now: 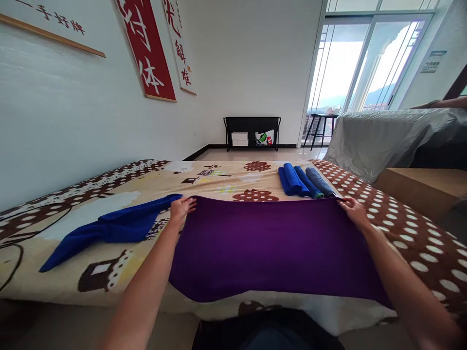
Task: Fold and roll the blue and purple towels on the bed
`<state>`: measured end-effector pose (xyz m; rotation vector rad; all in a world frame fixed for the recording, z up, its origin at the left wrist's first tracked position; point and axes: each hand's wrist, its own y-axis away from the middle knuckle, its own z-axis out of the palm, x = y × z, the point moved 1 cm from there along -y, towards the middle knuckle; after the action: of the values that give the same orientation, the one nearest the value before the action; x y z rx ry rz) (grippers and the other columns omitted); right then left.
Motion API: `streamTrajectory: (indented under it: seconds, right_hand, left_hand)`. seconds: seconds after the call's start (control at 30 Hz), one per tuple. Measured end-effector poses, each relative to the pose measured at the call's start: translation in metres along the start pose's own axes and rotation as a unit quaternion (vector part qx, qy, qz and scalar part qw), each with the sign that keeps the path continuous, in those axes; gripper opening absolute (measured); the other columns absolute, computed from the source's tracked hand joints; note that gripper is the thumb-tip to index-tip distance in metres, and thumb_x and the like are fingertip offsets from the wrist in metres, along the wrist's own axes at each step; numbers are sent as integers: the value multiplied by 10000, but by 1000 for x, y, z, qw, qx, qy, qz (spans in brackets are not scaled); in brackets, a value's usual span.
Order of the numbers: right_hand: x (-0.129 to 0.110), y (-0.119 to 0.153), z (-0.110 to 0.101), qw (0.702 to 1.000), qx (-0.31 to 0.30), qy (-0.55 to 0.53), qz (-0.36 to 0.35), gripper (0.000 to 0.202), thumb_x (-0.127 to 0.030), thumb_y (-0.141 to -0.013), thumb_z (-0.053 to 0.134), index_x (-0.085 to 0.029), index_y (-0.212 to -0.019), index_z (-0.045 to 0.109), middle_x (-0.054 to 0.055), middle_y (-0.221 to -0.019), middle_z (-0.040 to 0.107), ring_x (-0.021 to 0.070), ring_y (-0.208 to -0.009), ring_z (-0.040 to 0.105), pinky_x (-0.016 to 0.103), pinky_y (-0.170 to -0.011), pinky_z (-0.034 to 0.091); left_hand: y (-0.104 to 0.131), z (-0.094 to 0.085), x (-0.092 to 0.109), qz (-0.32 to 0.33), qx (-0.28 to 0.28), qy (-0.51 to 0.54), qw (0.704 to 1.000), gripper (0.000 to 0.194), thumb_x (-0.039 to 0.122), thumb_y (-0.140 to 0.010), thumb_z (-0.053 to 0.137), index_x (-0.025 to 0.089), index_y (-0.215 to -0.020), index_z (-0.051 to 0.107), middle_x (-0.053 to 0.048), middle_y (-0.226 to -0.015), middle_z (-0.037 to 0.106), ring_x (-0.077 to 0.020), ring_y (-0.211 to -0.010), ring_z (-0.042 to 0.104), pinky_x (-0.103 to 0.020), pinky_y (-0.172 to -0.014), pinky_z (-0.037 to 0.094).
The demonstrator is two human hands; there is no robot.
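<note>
A purple cloth [270, 243] is stretched out flat over the near part of a patterned blanket. My left hand [182, 207] pinches its far left corner. At the far right corner, my right hand [352, 210] grips the cloth between thumb and fingers. Several rolled cloths, blue [292, 179] and grey-blue [319, 181], lie side by side just beyond the purple cloth's right part. A crumpled blue cloth [120, 224] lies to the left of my left hand, its tip close to the wrist.
The bedding [204, 182] has brown dotted borders. Beyond it stands a black rack [251, 127] against the wall. At the right are a plastic-covered object [383, 131], a cardboard box [423, 187] and part of another person's arm [450, 103]. A black stool [321, 127] stands by the glass door.
</note>
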<state>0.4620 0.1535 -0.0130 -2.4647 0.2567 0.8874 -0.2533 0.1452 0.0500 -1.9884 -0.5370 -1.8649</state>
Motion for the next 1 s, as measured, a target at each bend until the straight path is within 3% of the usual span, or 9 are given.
streamTrajectory:
  seconds: [0.2, 0.4, 0.6, 0.73, 0.9, 1.0]
  right_hand:
    - [5, 8, 31, 998, -55, 43, 6, 505, -407, -829, 578, -177, -1276, 541, 124, -1237, 680, 312, -1161, 633, 444, -995, 495]
    - [6, -3, 30, 994, -69, 86, -9, 617, -437, -871, 520, -151, -1408, 415, 138, -1399, 574, 313, -1276, 560, 448, -1082, 431]
    - [9, -1, 39, 987, -90, 132, -8, 664, -474, -889, 477, -135, -1449, 373, 157, -1431, 542, 320, -1264, 567, 448, -1070, 439]
    - [15, 8, 37, 979, -107, 172, -6, 693, -538, -900, 454, -141, -1466, 406, 162, -1435, 539, 343, -1297, 534, 502, -1095, 408]
    - [8, 18, 16, 969, -102, 225, 7, 608, -537, -931, 407, -173, -1404, 521, 184, -1374, 583, 367, -1306, 518, 586, -1096, 366]
    - [-20, 24, 17, 965, -85, 247, -16, 521, -404, -940, 390, -125, -1343, 565, 240, -1359, 569, 402, -1335, 473, 668, -1095, 284]
  left_hand:
    - [-6, 20, -32, 41, -16, -69, 997, 320, 352, -953, 624, 142, -1194, 622, -90, -1175, 660, -205, -1010, 665, -416, -874, 573]
    - [-23, 23, -27, 102, -45, -121, 986, 376, 346, -951, 623, 158, -1275, 589, -111, -1300, 610, -247, -1141, 622, -484, -971, 529]
    - [-33, 32, -25, 144, -56, -213, 965, 476, 378, -972, 575, 171, -1395, 511, -138, -1425, 553, -270, -1270, 566, -511, -1076, 447]
    - [-21, 29, -41, 141, -58, -317, 936, 623, 398, -918, 608, 158, -1472, 451, -191, -1524, 461, -312, -1417, 433, -471, -1172, 324]
    - [-2, 19, -47, 152, -65, -438, 884, 577, 459, -907, 537, 184, -1414, 540, -194, -1556, 409, -393, -1479, 298, -663, -1187, 63]
    - [8, 33, -36, 171, -62, -485, 855, 624, 472, -933, 455, 130, -1454, 489, -250, -1576, 338, -436, -1506, 187, -742, -1130, -29]
